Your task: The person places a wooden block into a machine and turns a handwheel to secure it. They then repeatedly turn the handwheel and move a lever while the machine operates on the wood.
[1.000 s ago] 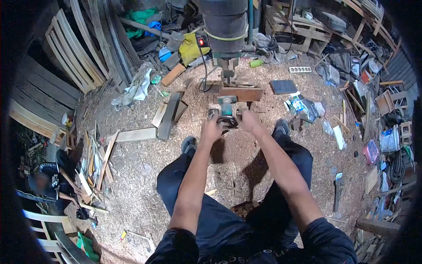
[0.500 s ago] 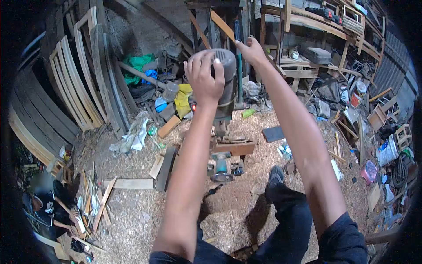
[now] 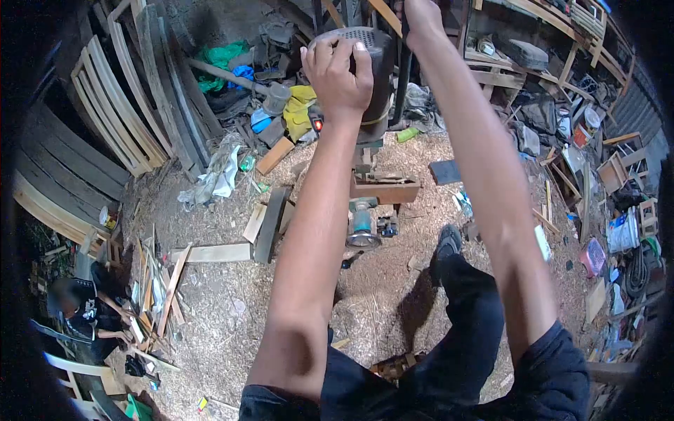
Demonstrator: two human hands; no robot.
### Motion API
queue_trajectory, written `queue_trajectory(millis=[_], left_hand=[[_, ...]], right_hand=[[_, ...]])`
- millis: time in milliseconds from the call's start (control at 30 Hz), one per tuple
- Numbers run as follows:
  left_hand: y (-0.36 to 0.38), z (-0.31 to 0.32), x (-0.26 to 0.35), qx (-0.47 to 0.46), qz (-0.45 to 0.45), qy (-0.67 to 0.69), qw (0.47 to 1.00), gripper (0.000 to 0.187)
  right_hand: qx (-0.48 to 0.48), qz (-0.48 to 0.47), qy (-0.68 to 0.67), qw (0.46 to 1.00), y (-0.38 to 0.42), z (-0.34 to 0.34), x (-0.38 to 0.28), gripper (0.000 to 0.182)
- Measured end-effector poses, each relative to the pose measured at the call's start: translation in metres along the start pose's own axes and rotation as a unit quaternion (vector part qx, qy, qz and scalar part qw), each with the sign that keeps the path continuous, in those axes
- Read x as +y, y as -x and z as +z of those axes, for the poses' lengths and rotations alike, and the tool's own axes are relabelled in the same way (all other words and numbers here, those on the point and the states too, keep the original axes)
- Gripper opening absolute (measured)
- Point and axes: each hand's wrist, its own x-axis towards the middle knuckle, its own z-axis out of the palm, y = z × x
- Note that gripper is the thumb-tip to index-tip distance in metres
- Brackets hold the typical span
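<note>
My left hand [image 3: 337, 70] is curled over the vented top of a grey cylindrical motor housing [image 3: 379, 67] on an upright machine. Raised to the right of it, my right hand [image 3: 423, 24] closes at the upper end of a dark upright bar [image 3: 403, 84]; its fingertips are partly hidden. Below the motor, a reddish-brown wooden piece [image 3: 386, 191] sits crosswise on the machine, with wood scraps behind it. Lower still is a teal part with a round metal disc [image 3: 363, 223]. My forearm covers some of the machine's left side.
Planks [image 3: 158, 91] and curved wooden frames [image 3: 116, 105] lean at left. Another person [image 3: 84, 309] crouches at lower left by wood strips [image 3: 165, 288]. A yellow bag [image 3: 298, 112] and other clutter lie behind. Wooden racks [image 3: 540, 42] stand at upper right. Shavings cover the floor [image 3: 232, 309].
The view has tipped down, so the machine and floor sit higher in the picture. My right hand now shows at the top edge beside the bar. The left hand stays on the motor housing.
</note>
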Motion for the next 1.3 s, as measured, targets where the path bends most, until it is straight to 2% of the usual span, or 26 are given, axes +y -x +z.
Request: queue_trajectory(millis=[67,133,167,267,333,400,500,567,600,633,733,800,833,933,1067,1100,1233,1300], left_hand=[[0.007,-0.006,0.001,-0.013,0.004,0.002,1.0,0.018],[0.009,-0.013,0.003,-0.03,0.013,0.001,0.999,0.019],[0.011,-0.025,0.006,-0.092,0.001,-0.004,0.996,0.027],[0.025,-0.034,0.003,-0.109,0.012,0.023,0.994,0.029],[0.043,-0.056,0.016,-0.165,-0.051,0.063,0.983,0.037],[0.063,-0.084,0.04,-0.183,-0.11,0.107,0.971,0.04],[0.123,-0.136,0.055,-0.344,-0.157,-0.008,0.926,0.045],[0.163,-0.174,0.075,-0.456,-0.201,-0.055,0.865,0.046],[0.175,-0.187,0.082,-0.513,-0.215,-0.077,0.827,0.046],[0.19,-0.198,0.088,-0.521,-0.214,-0.08,0.822,0.044],[0.218,-0.222,0.099,-0.556,-0.221,-0.087,0.797,0.039],[0.226,-0.231,0.1,-0.576,-0.242,-0.085,0.776,0.037],[0.234,-0.233,0.098,-0.543,-0.239,-0.115,0.797,0.04],[0.249,-0.232,0.087,-0.539,-0.266,-0.134,0.787,0.041],[0.256,-0.23,0.079,-0.571,-0.347,-0.13,0.733,0.047],[0.26,-0.228,0.075,-0.574,-0.353,-0.131,0.727,0.05],[0.278,-0.219,0.067,-0.595,-0.378,-0.135,0.697,0.065],[0.292,-0.215,0.061,-0.581,-0.377,-0.11,0.713,0.07]], right_hand=[[-0.001,-0.008,0.026,1.0,0.054,-0.018,0.011,0.105],[-0.017,-0.096,-0.14,0.985,0.11,-0.033,0.031,0.053],[-0.024,-0.125,-0.151,0.98,0.134,-0.041,0.04,0.043],[-0.057,-0.228,-0.112,0.965,0.197,-0.074,0.082,0.035],[-0.088,-0.262,-0.095,0.956,0.244,-0.092,0.098,0.03],[-0.097,-0.202,-0.062,0.973,0.278,-0.111,0.114,0.021],[-0.105,-0.109,0.063,0.986,0.323,-0.137,0.125,0.031],[-0.135,0.139,0.015,0.981,0.343,-0.15,0.128,0.04],[-0.149,0.255,-0.011,0.955,0.344,-0.154,0.126,0.045],[-0.187,0.27,0.012,0.944,0.335,-0.154,0.117,0.053],[-0.315,0.369,0.17,0.858,0.296,-0.141,0.084,0.045],[-0.309,0.3,0.374,0.821,0.288,-0.121,0.088,0.037],[-0.302,0.256,0.472,0.788,0.287,-0.114,0.09,0.034],[-0.117,0.133,0.445,0.878,0.302,-0.118,0.135,0.032],[-0.105,0.138,0.449,0.876,0.335,-0.126,0.149,0.033],[-0.066,0.022,0.469,0.88,0.341,-0.136,0.199,0.027],[-0.046,0.061,0.44,0.895,0.37,-0.139,0.23,0.032],[-0.063,0.088,0.438,0.893,0.379,-0.146,0.267,0.043]])
